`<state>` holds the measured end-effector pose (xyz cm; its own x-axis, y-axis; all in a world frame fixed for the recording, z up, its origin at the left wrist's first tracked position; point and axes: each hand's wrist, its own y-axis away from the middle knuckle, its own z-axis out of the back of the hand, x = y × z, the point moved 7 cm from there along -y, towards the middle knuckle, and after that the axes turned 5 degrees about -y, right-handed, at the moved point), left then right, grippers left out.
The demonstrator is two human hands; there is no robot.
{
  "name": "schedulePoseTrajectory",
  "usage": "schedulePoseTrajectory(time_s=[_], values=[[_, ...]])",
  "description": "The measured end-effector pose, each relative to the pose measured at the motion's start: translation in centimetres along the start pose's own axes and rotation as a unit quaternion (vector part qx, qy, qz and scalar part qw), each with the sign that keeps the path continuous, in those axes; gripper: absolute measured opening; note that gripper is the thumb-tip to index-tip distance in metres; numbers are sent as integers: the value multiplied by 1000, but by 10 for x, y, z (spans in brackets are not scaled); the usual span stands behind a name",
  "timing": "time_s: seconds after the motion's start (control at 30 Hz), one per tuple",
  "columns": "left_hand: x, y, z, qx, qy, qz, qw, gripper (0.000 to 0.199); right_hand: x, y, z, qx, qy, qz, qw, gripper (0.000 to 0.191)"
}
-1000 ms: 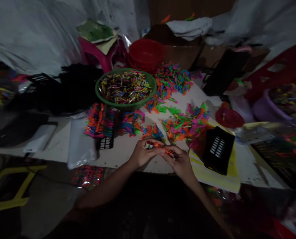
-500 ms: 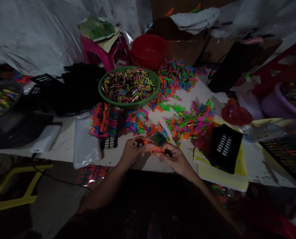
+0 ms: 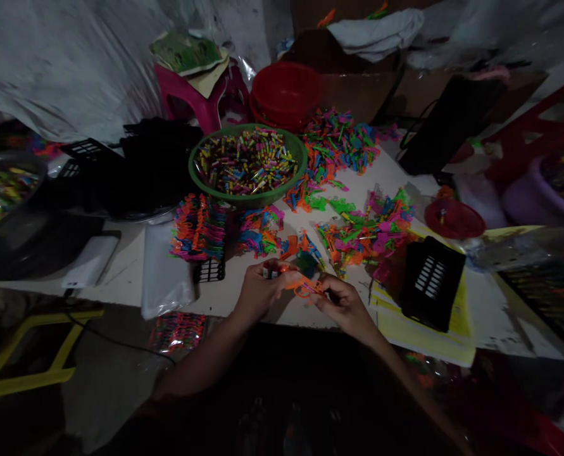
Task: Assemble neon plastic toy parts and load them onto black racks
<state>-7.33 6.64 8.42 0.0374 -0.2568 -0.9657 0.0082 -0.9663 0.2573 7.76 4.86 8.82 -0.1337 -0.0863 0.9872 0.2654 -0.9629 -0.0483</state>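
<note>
Just above the table's front edge, both hands meet at a small orange plastic toy gun [image 3: 305,287]. My left hand [image 3: 259,292] is closed around its left end, and small dark pieces with pale bands also show in that grip, too dim to name. My right hand [image 3: 345,305] pinches the gun's other end with thumb and fingers. Beyond the hands lie loose coloured plastic pieces [image 3: 261,229] and a larger pile of similar pieces [image 3: 371,228]. On the left, a stack of coloured pieces [image 3: 199,228] sits on a black grid tray [image 3: 209,271].
A green basin [image 3: 196,180] holds many small coloured tubes. Red bowls [image 3: 286,88] stand behind it. Clear plastic bags [image 3: 165,278] and a white power bank [image 3: 90,261] lie left; a black tray [image 3: 431,285] rests on yellow sheets [image 3: 419,335] at right.
My right hand has shifted slightly right and away from my left, so more of the orange toy gun shows between them. The view has moved a little.
</note>
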Motion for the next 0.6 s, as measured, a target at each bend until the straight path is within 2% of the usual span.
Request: schedulePoseTrajectory(time_s=[0.13, 0.27, 0.33, 0.47, 0.6], values=[[4, -8, -7, 4, 28, 34, 999, 30, -13, -1, 6, -7, -29, -27, 999, 21], [15, -19, -8, -18, 103, 55, 993, 32, -34, 4, 3, 16, -154, -76, 985, 39], [18, -24, -12, -12, 134, 64, 989, 34, -41, 7, -3, 37, -220, -93, 970, 39], [15, -31, -21, 34, 151, 52, 987, 39, -41, 9, -13, 60, -322, -99, 940, 34], [6, -37, -30, 102, 115, 18, 988, 38, -33, 8, -25, 119, -341, -117, 925, 33]])
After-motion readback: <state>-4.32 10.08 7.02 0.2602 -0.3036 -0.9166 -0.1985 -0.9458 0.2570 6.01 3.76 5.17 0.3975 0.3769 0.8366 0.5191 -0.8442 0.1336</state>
